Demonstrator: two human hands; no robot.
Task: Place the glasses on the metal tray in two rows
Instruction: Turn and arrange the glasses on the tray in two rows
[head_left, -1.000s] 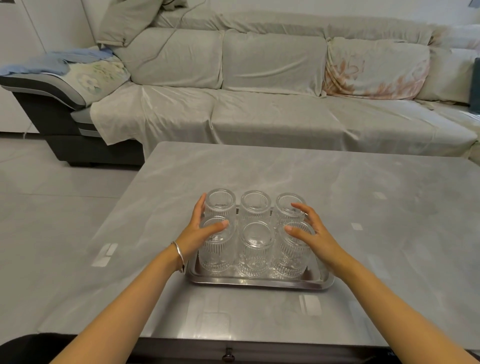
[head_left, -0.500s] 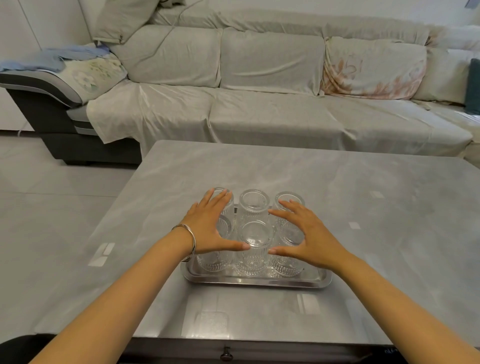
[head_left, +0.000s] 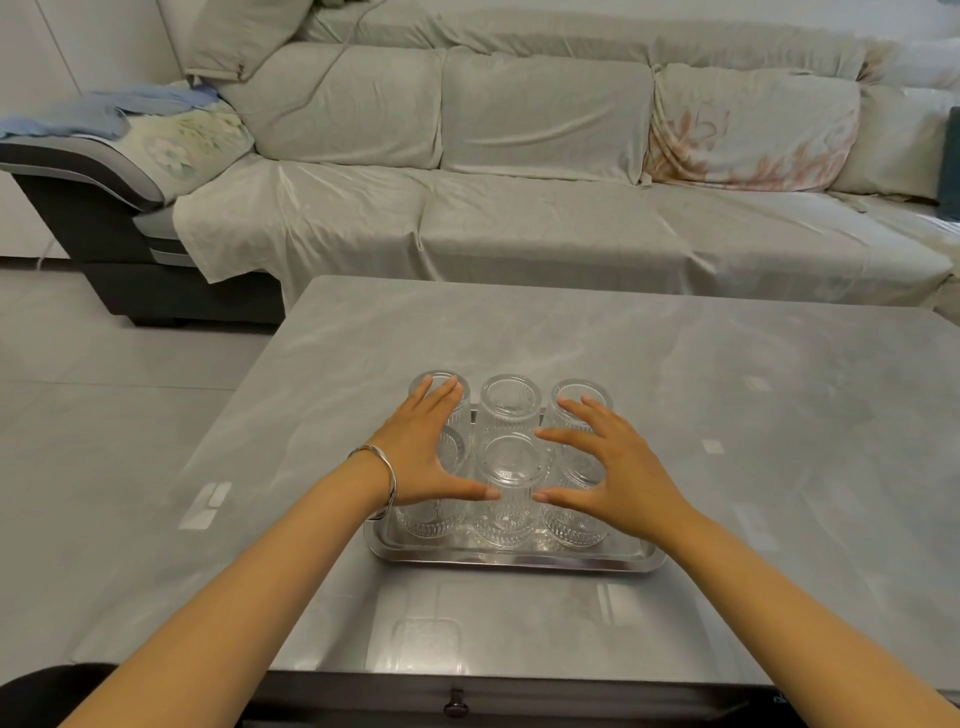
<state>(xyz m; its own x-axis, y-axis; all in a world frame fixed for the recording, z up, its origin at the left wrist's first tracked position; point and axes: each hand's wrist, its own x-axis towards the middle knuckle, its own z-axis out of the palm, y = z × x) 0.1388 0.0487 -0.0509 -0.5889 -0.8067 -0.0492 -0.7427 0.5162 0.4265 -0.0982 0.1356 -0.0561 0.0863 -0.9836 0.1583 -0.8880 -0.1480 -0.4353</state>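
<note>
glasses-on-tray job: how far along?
Done: six glasses stand upside down on the tray in two rows of three. In hand: nothing is gripped; the left hand and right hand lie spread open over the outer glasses, thumbs beside the near middle glass. Left: no glass stands loose on the table, so probably just taking the hands away.

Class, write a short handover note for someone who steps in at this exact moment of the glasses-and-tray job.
Left hand: open, spread flat over the left pair of glasses; no grip.
Right hand: open, spread over the right pair; no grip.
Six glasses, upside down, stand on the metal tray in two rows of three.
Done: the placing looks complete.
Left: lift both hands away, nudge any stray glass if needed.
</note>
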